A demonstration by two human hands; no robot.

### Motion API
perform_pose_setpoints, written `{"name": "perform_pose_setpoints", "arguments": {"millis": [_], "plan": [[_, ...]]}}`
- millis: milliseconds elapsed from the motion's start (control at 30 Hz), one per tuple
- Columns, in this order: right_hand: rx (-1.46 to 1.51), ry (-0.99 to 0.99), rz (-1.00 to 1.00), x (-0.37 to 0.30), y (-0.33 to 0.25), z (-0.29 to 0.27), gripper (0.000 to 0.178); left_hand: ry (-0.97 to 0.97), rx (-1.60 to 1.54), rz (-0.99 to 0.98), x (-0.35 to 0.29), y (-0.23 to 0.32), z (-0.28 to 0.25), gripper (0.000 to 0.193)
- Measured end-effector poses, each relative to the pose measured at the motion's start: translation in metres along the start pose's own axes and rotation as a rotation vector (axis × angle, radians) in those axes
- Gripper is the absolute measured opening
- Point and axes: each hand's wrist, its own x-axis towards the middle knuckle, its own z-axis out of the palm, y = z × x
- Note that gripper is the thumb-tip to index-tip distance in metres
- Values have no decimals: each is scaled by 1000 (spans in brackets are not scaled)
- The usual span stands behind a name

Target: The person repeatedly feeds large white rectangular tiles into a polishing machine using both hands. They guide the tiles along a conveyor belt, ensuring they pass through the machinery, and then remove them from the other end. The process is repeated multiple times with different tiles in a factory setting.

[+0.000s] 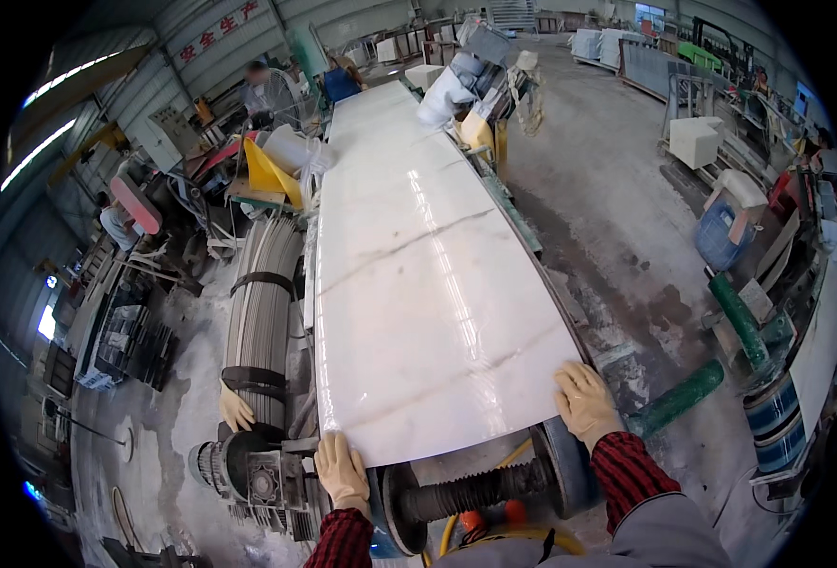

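Observation:
A long, glossy white stone slab (428, 312) with brown-grey veins stretches away from me on a roller conveyor. Both my hands wear cream rubber gloves and are at its near end. My left hand (343, 473) is at the near left corner, fingers bent over the edge. Around the near right corner, my right hand (587, 405) has its fingers curled on the slab's edge. The undersides of both grips are hidden. Below the near edge, a dark ribbed roller (475, 492) shows between two round end discs.
A loose cream glove (236, 409) hangs by a strapped bundle of strips (259, 322), above a motor (248, 473). Green rollers (679, 398) jut out at right, near a blue barrel (721, 235). Machinery (480, 90) flanks the slab's far end. Another person (265, 93) stands far left.

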Motion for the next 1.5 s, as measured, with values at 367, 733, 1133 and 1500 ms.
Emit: {"name": "perform_pose_setpoints", "arguments": {"millis": [367,733,1133,1500], "plan": [[48,-67,21,0,-6,-12,34,-10,13,-6,-5,-2,1,55],[48,-21,-1,-7,-2,-6,39,33,1,29,-8,3,-4,52],[24,15,-29,-8,-11,-14,34,-11,0,18,-15,-1,-4,52],[42,-3,-14,-12,-11,-15,36,32,-1,53,-18,0,-6,51]]}}
